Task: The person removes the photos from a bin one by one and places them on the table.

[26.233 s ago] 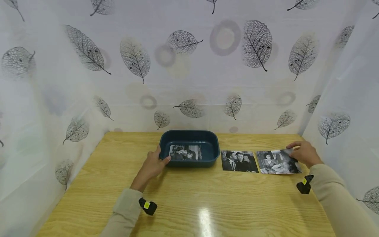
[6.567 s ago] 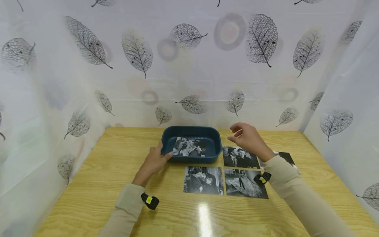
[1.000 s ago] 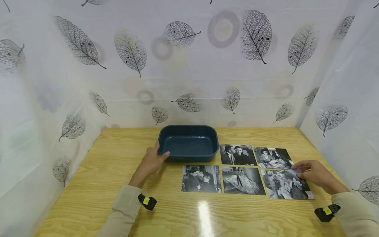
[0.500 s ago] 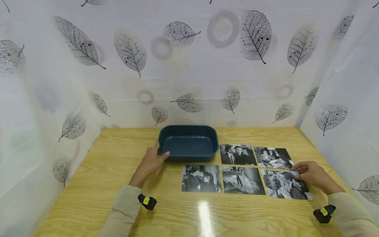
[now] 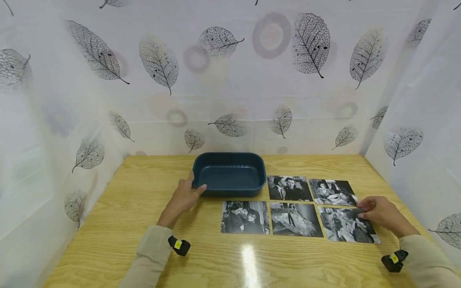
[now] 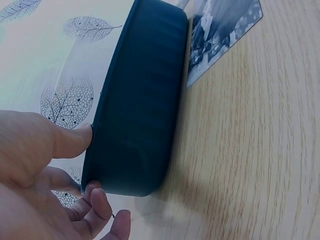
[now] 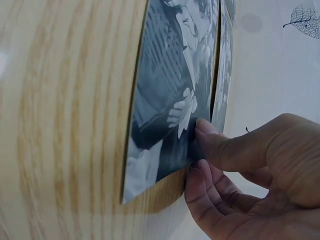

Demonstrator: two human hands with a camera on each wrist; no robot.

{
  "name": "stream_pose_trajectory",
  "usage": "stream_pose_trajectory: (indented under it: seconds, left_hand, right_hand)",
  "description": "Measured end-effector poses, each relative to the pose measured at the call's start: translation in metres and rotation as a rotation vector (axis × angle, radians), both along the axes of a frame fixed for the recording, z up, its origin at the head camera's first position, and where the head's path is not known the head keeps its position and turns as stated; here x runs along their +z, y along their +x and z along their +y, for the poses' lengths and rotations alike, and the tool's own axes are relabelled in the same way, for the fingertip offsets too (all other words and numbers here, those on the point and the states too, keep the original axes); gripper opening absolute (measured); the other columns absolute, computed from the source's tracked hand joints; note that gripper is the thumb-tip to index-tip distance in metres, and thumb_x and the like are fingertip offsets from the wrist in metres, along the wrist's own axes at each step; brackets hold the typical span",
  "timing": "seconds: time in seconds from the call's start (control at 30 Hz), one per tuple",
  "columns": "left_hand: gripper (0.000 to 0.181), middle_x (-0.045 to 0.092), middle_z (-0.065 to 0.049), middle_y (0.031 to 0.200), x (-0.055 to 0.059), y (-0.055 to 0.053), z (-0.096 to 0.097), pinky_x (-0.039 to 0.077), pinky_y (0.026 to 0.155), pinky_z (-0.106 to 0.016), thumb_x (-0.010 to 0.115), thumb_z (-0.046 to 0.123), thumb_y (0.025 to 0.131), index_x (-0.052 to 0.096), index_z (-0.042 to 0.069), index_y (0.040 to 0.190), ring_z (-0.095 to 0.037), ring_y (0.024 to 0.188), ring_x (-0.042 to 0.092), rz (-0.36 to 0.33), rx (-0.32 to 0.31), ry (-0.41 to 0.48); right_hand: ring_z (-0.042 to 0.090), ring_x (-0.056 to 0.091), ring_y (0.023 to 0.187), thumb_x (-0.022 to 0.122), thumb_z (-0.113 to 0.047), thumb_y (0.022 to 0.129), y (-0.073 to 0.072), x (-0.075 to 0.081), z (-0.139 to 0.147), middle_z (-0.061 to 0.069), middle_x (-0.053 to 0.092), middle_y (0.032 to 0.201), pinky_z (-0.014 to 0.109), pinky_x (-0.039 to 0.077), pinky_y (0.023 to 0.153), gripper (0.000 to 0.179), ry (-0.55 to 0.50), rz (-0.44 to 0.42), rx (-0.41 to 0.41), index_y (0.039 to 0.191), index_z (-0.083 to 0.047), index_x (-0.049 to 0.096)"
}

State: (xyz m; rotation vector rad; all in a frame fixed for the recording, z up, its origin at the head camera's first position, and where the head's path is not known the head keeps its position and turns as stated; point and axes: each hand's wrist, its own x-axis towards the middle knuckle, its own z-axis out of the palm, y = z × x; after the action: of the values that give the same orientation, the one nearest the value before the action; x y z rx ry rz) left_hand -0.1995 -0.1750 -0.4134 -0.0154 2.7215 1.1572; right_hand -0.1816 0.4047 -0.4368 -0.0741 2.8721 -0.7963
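Note:
My left hand grips the left end of a dark blue rectangular plastic bin, thumb over the rim and fingers at the outer wall. The bin's bare bottom shows. My right hand pinches the right edge of a black-and-white photo between thumb and fingers. In the right wrist view, the thumb lies on the face of that photo and a fingertip is at its edge. Left of it in the front row lie a photo of a wide gown and one of a couple.
Behind the front row, two more photos lie flat: one of a couple beside the bin and another to its right. All are on a wooden table. White leaf-print curtains enclose the back and sides.
Earlier a photo lay in the bin and fewer were on the table; now several lie in two rows. Over the last second the right hand and its photo shifted slightly left; the left hand stayed.

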Motion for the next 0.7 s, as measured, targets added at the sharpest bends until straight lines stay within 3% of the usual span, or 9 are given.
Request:
stream_pose_trajectory:
  seconds: [0.3, 0.5, 0.7]
  left_hand:
    - [0.08, 0.01, -0.041, 0.158, -0.001, -0.001, 0.001, 0.029, 0.112, -0.064, 0.052, 0.031, 0.107, 0.002, -0.002, 0.161, -0.056, 0.143, 0.024, -0.003, 0.011, 0.026]
    - [0.081, 0.017, -0.043, 0.152, -0.003, 0.0, 0.002, 0.035, 0.107, -0.065, 0.051, 0.035, 0.107, 0.003, -0.001, 0.161, -0.057, 0.137, 0.034, 0.037, -0.01, -0.02]
    - [0.079, 0.023, -0.039, 0.149, -0.006, 0.005, 0.0, 0.038, 0.103, -0.066, 0.052, 0.039, 0.106, 0.011, 0.001, 0.162, -0.054, 0.134, 0.037, 0.125, 0.025, -0.09]
  right_hand:
    - [0.035, 0.064, 0.085, 0.081, -0.006, 0.082, 0.0, 0.0, 0.0, 0.019, 0.068, 0.09, 0.039, 0.051, 0.068, 0.031, 0.02, -0.016, -0.045, 0.102, 0.013, 0.067]
    - [0.041, 0.064, 0.088, 0.075, -0.008, 0.089, 0.005, -0.001, 0.0, 0.026, 0.066, 0.096, 0.047, 0.055, 0.07, 0.028, 0.0, -0.01, -0.044, 0.104, 0.013, 0.066]
    - [0.046, 0.062, 0.095, 0.062, -0.019, 0.102, 0.015, 0.008, -0.007, 0.031, 0.063, 0.108, 0.045, 0.056, 0.069, 0.033, -0.045, 0.125, -0.085, 0.116, 0.012, 0.064]
